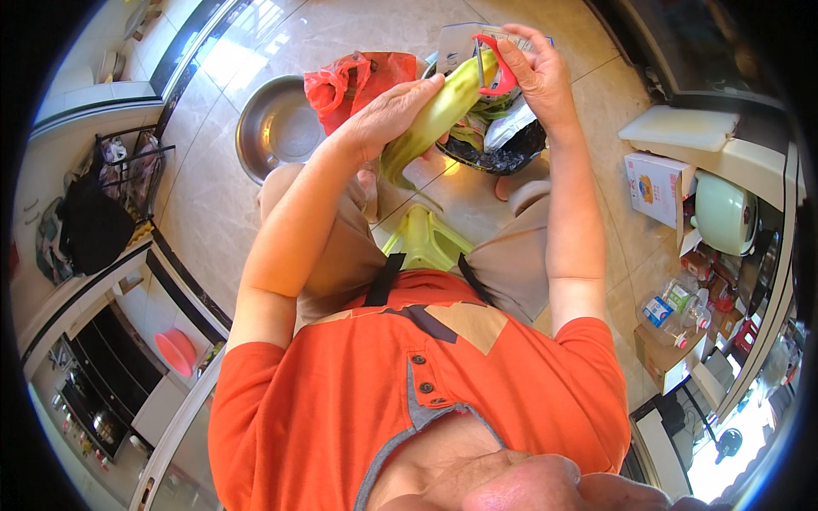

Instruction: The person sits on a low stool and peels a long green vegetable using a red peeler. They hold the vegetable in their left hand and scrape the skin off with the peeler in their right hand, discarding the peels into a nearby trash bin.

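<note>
A long, curved, pale-green gourd (pixel 441 105) lies in my left hand (pixel 393 115), its thin bent end towards my knees. My right hand (pixel 540 80) grips a red Y-shaped vegetable peeler (pixel 507 67). The peeler's metal blade rests across the far end of the gourd, or very close to it. Beneath that end stands a waste bin lined with a black plastic bag (pixel 521 153). Green peelings (pixel 473 131) and wrappers show inside it. A thin strip hangs below the gourd's near end, over the floor.
A steel basin (pixel 284 134) and a red plastic bag (pixel 383 76) stand on the tiled floor to the left. Between my legs is a light-green plastic stool (pixel 422 239). Shelving at right holds a carton (pixel 655 188), a pale-green appliance (pixel 722 214) and plastic bottles (pixel 668 319).
</note>
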`<state>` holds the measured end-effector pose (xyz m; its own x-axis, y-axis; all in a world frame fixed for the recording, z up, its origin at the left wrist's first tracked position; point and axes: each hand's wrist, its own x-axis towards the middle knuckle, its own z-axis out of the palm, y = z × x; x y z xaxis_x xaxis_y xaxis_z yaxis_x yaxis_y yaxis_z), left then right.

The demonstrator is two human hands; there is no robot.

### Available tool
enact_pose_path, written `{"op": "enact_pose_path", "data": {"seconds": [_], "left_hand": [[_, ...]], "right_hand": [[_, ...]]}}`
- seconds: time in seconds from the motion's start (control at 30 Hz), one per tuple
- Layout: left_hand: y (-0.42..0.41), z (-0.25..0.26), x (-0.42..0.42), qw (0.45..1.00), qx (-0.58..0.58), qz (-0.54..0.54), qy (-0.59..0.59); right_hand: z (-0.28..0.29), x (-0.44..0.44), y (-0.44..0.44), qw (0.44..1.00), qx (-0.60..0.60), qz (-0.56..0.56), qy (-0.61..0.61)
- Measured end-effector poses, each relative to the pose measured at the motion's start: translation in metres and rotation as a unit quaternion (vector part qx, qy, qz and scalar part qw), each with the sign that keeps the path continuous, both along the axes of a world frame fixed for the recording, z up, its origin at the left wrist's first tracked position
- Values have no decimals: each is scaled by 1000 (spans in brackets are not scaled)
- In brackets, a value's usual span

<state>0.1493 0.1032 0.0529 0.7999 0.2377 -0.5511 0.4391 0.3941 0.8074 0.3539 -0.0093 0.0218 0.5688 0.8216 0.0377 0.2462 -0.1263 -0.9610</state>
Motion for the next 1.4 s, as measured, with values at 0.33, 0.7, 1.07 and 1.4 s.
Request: {"op": "enact_pose_path", "data": {"seconds": [0.33, 0.7, 1.07, 1.4], "left_hand": [[3, -3, 1, 999, -30, 26, 35], [10, 3, -7, 999, 2, -33, 9], [14, -15, -13, 988, 126, -82, -22], [9, 10, -15, 990, -12, -95, -101]], "right_hand": [[18, -36, 3, 922, 64, 76, -375], [21, 27, -20, 977, -44, -64, -198], [24, 38, -16, 913, -26, -41, -406], [11, 24, -17, 980, 33, -40, -191]]}}
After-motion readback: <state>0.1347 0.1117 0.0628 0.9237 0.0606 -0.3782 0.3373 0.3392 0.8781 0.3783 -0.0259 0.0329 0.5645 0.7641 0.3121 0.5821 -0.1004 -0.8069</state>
